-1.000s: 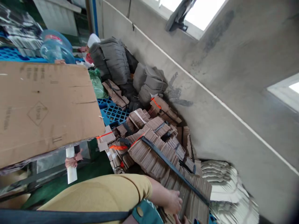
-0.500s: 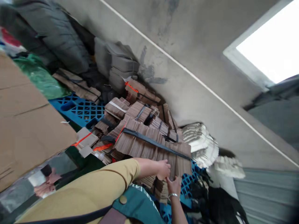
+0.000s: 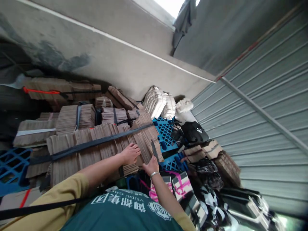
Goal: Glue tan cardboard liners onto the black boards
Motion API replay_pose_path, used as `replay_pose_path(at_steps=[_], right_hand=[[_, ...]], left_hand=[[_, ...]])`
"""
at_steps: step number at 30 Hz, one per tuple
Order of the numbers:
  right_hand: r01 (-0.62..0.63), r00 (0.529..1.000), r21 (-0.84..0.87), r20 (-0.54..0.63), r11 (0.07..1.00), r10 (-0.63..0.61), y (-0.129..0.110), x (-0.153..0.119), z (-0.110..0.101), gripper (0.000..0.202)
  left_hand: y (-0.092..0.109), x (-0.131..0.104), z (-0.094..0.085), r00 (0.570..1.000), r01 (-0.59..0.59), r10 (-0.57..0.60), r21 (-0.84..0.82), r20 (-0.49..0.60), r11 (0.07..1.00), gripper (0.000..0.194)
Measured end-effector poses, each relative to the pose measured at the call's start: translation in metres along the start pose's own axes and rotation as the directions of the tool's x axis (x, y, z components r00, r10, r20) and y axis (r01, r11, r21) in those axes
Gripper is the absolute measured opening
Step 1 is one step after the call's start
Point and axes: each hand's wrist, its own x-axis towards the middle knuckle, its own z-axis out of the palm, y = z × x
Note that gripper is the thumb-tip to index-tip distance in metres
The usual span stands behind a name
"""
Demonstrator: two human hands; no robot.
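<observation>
A long bundle of brown cardboard sheets (image 3: 96, 154), bound with a dark strap (image 3: 101, 141), lies across a pile of similar bundles. At its right part the sheets fan out at an angle. My left hand (image 3: 131, 153) is closed on the near edge of these sheets, its fingers curled over them. Beside it, my right hand (image 3: 151, 166), with a silver bracelet at the wrist, grips the lower corner of the sheets. Its fingertips are partly hidden behind the cardboard.
Smaller strapped cardboard bundles (image 3: 75, 118) are stacked behind. White stacked pieces (image 3: 155, 102) lean by the wall (image 3: 120, 57). Blue pallets (image 3: 166, 133) show beneath. To the right are black bags (image 3: 194, 132), brown bundles (image 3: 227, 166), and boxes with pink tape (image 3: 181, 186), near a corrugated metal wall (image 3: 264, 128).
My view has swung to the right, bringing the metal wall and pink-taped boxes into sight. Both hands stay at the right part of the long cardboard bundle, whose right-hand sheets now look more fanned out.
</observation>
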Motion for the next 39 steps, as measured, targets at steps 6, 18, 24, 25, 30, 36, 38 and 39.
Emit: replay_pose_path(at_steps=[6, 18, 24, 25, 30, 36, 38, 39], right_hand=[[-0.119, 0.993, 0.131, 0.004, 0.984, 0.12, -0.004, 0.008, 0.004, 0.087], [0.142, 0.99, 0.129, -0.036, 0.981, -0.138, -0.01, 0.029, -0.006, 0.094], [0.061, 0.998, 0.136, -0.027, 0.989, -0.058, 0.02, -0.003, 0.0, 0.086], [0.052, 0.999, 0.124, -0.017, 0.991, -0.05, 0.023, -0.006, 0.0, 0.085], [0.127, 0.991, -0.061, -0.022, 0.99, -0.129, 0.014, 0.006, -0.009, 0.083], [0.152, 0.984, 0.103, 0.073, 0.983, -0.16, 0.01, 0.019, -0.013, 0.082], [0.145, 0.985, 0.112, 0.074, 0.983, -0.154, 0.02, 0.009, -0.017, 0.072], [0.144, 0.986, 0.119, 0.068, 0.982, -0.152, 0.028, 0.002, -0.019, 0.07]], left_hand=[[0.008, 0.005, 0.002, 0.999, 0.038, -0.037, 0.012, -0.029, 0.999, 0.022], [0.02, 0.013, 0.007, 0.996, 0.084, -0.085, 0.143, 0.005, 0.986, 0.02], [0.02, 0.013, 0.005, 0.998, 0.063, -0.066, 0.189, 0.01, 0.98, 0.025], [0.02, 0.014, 0.005, 0.998, 0.061, -0.065, 0.193, 0.011, 0.979, 0.025], [0.023, 0.014, 0.009, 0.998, 0.054, -0.061, 0.214, 0.025, 0.975, 0.025], [0.028, 0.013, 0.008, 0.998, 0.054, -0.058, 0.232, 0.01, 0.971, 0.026], [0.03, 0.013, 0.006, 0.998, 0.06, -0.062, 0.241, 0.003, 0.969, 0.024], [0.031, 0.013, 0.005, 0.998, 0.064, -0.066, 0.245, -0.002, 0.967, 0.023]])
